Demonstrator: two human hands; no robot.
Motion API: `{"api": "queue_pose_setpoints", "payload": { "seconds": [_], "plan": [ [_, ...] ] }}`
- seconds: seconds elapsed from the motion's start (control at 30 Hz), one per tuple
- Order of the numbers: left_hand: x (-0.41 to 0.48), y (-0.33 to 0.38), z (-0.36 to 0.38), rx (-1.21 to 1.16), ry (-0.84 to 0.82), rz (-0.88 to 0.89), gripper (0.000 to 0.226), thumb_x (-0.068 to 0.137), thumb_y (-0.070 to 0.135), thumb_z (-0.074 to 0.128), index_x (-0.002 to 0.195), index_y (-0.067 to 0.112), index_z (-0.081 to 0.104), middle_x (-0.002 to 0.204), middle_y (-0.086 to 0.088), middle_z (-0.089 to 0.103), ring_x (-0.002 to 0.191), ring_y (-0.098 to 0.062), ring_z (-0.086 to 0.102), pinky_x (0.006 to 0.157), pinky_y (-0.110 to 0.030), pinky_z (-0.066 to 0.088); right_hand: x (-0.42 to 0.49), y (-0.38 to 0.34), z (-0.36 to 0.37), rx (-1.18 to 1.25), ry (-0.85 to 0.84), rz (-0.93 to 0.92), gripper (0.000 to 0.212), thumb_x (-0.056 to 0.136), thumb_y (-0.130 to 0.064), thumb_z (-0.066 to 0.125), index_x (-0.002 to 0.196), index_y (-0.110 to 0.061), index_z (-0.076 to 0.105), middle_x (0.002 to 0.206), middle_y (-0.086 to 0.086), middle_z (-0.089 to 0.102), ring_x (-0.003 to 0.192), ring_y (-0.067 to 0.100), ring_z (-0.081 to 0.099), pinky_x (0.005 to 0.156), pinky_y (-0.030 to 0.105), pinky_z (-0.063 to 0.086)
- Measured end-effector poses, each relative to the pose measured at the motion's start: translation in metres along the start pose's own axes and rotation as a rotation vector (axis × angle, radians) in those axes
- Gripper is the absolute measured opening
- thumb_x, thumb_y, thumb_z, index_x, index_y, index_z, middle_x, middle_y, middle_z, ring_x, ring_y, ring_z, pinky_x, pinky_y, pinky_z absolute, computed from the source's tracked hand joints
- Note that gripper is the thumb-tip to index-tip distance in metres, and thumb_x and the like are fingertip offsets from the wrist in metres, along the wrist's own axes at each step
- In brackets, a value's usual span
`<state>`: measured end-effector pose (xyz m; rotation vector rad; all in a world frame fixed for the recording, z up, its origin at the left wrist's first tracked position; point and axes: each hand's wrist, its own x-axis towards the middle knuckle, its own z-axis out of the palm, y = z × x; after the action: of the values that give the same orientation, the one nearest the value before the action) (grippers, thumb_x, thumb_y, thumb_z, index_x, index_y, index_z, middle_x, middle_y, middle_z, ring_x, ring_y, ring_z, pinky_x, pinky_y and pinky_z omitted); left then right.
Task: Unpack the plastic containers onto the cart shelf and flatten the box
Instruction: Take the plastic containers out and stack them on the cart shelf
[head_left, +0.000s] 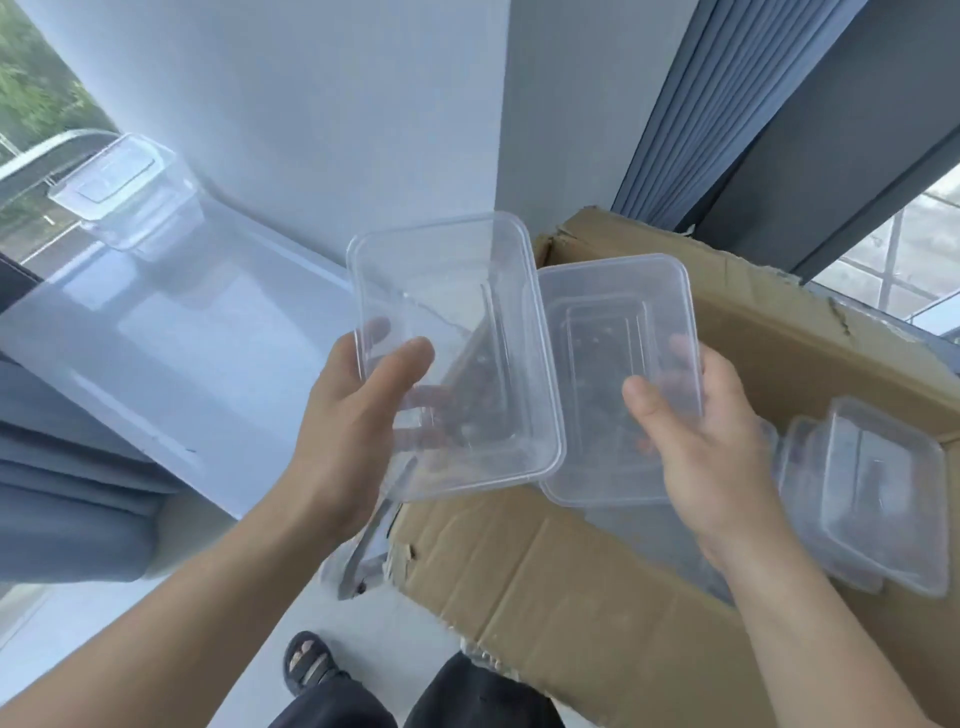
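- Grips a clear container (457, 332) with the left hand (343, 421), thumb over its rim.
- Grips a second container (613, 312) with the right hand (701, 447), above the box (561, 597).

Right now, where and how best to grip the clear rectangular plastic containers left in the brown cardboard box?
Probably the near short end of the clear rectangular plastic containers, pinched over the rim from above through the brown cardboard box's open top; they lie overlapped, that end uncovered.
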<state>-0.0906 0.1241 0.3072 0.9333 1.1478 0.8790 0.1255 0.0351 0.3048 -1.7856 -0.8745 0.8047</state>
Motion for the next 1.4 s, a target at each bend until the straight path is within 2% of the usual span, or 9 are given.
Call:
{"api": "queue_pose_setpoints", "payload": {
  "seconds": [0.17, 0.33, 0.47, 0.6, 0.73, 0.9, 1.0, 1.17, 1.4],
  "plan": [
    [-0.018, 0.013, -0.11, -0.026, 0.102, 0.048, 0.048, 0.074, 0.029, 0.065, 0.118, 0.019, 0.053, 0.118, -0.007, 0.068, 0.094, -0.028, 0.073, 0.069, -0.045, 0.056, -0.041, -0.028, 0.09, 0.163, -0.108, 0.015, 0.035, 0.091, -0.029, 0.064, 0.119, -0.05, 0.057, 0.118, -0.027, 0.066, 0.116, 0.006, 0.062, 0.104, 0.048, 0.047],
    [-0.041, 0.013, -0.243, -0.088, 0.192, 0.024, 0.04, 0.082, 0.022, 0.071, 0.121, 0.023, 0.063, 0.116, -0.004, 0.07, 0.099, -0.026, 0.072, 0.077, -0.045, 0.055, -0.09, -0.058, 0.198, 0.172, -0.263, 0.011, 0.036, 0.094, -0.032, 0.061, 0.127, -0.046, 0.056, 0.12, -0.02, 0.068, 0.116, 0.008, 0.063, 0.101, 0.045, 0.048],
    [-0.053, 0.014, -0.332, -0.094, 0.216, -0.007, 0.041, 0.09, 0.028, 0.068, 0.13, 0.023, 0.062, 0.119, -0.013, 0.069, 0.101, -0.031, 0.071, 0.076, -0.037, 0.053, -0.119, -0.079, 0.277, 0.135, -0.343, -0.014, 0.034, 0.088, -0.042, 0.062, 0.116, -0.058, 0.052, 0.113, -0.032, 0.064, 0.112, 0.005, 0.063, 0.089, 0.032, 0.052],
    [-0.061, 0.027, -0.391, -0.065, 0.267, 0.031, 0.026, 0.095, 0.02, 0.06, 0.12, 0.023, 0.067, 0.111, -0.007, 0.073, 0.095, -0.031, 0.071, 0.071, -0.036, 0.056, -0.136, -0.1, 0.33, 0.098, -0.399, -0.024, 0.038, 0.078, -0.053, 0.06, 0.114, -0.06, 0.05, 0.111, -0.033, 0.063, 0.112, 0.004, 0.062, 0.091, 0.032, 0.053],
    [-0.057, 0.037, -0.434, -0.038, 0.377, 0.039, 0.023, 0.094, 0.02, 0.06, 0.117, 0.024, 0.066, 0.109, -0.007, 0.073, 0.096, -0.035, 0.072, 0.084, -0.052, 0.057, -0.138, -0.113, 0.37, 0.065, -0.444, -0.023, 0.048, 0.075, -0.057, 0.059, 0.121, -0.059, 0.048, 0.124, -0.017, 0.062, 0.115, 0.005, 0.061, 0.099, 0.035, 0.052],
    [-0.035, 0.046, -0.464, -0.043, 0.418, 0.023, 0.022, 0.094, 0.017, 0.06, 0.114, 0.021, 0.066, 0.104, -0.009, 0.074, 0.09, -0.034, 0.073, 0.073, -0.042, 0.054, -0.121, -0.116, 0.414, 0.065, -0.486, 0.002, 0.04, 0.08, -0.058, 0.065, 0.117, -0.062, 0.05, 0.117, -0.015, 0.064, 0.113, 0.008, 0.063, 0.099, 0.043, 0.051],
    [-0.009, 0.054, -0.482, -0.019, 0.428, 0.015, 0.021, 0.094, 0.019, 0.061, 0.115, 0.02, 0.065, 0.106, -0.01, 0.074, 0.091, -0.035, 0.072, 0.074, -0.043, 0.054, -0.103, -0.119, 0.441, 0.088, -0.502, 0.04, 0.045, 0.075, -0.051, 0.066, 0.116, -0.061, 0.05, 0.115, -0.01, 0.065, 0.109, 0.01, 0.065, 0.097, 0.045, 0.053],
    [0.052, 0.077, -0.504, 0.037, 0.44, 0.006, 0.023, 0.093, 0.022, 0.065, 0.115, 0.018, 0.062, 0.105, -0.007, 0.074, 0.091, -0.032, 0.073, 0.079, -0.049, 0.059, -0.052, -0.127, 0.488, 0.107, -0.508, 0.075, 0.052, 0.067, -0.058, 0.064, 0.117, -0.06, 0.048, 0.114, -0.01, 0.064, 0.101, 0.014, 0.068, 0.096, 0.046, 0.053],
    [0.136, 0.111, -0.534, 0.149, 0.429, -0.011, 0.017, 0.093, 0.023, 0.065, 0.108, 0.016, 0.067, 0.1, -0.006, 0.075, 0.089, -0.025, 0.074, 0.076, -0.043, 0.058, 0.014, -0.138, 0.546, 0.066, -0.468, 0.139, 0.04, 0.091, -0.039, 0.064, 0.123, -0.054, 0.045, 0.115, -0.011, 0.061, 0.101, 0.015, 0.068, 0.097, 0.044, 0.053]
  ]
}}
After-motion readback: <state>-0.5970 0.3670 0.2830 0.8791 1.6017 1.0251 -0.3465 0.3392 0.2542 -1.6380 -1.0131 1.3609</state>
